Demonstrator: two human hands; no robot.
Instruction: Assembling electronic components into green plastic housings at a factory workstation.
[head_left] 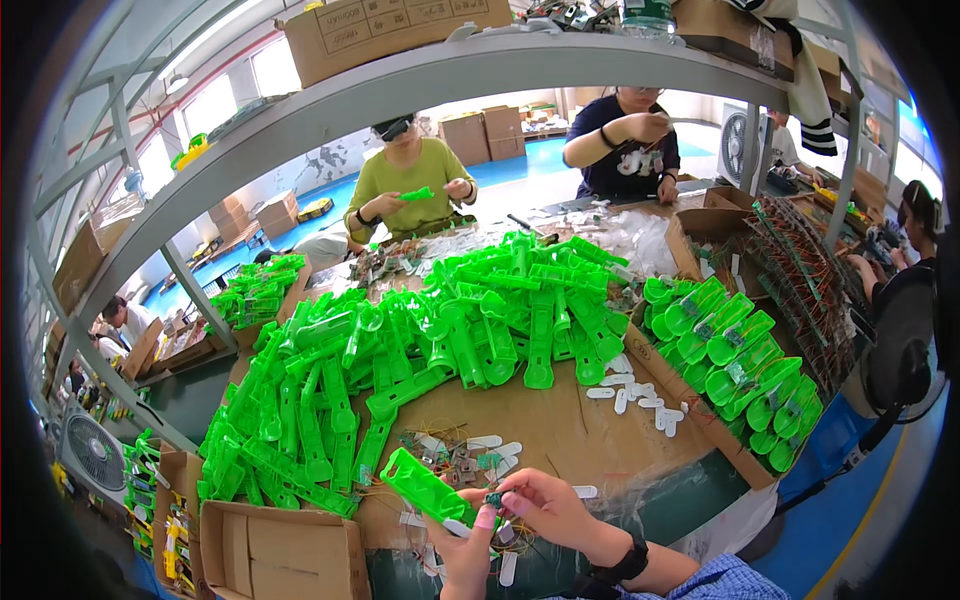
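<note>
Low in the head view, my left hand (463, 552) grips a bright green plastic shell (418, 484), a long hollow half-housing tilted up to the left. A small white piece (457, 528) shows against the shell by my left fingers. My right hand (548, 508) pinches a small dark-green circuit board (493, 498) beside the shell's lower end, close to my left thumb. Around and behind my hands lies a loose cluster of wired circuit boards (462, 462) mixed with white plastic strips. A big heap of similar green shells (440, 330) spreads across the table beyond.
An open cardboard box (285, 560) stands at the lower left. At right, a carton (690, 420) holds rows of green shells with boards. White strips (620, 385) lie mid-table. An overhead shelf (480, 75) crosses above. Two co-workers (425, 180) (620, 150) work opposite.
</note>
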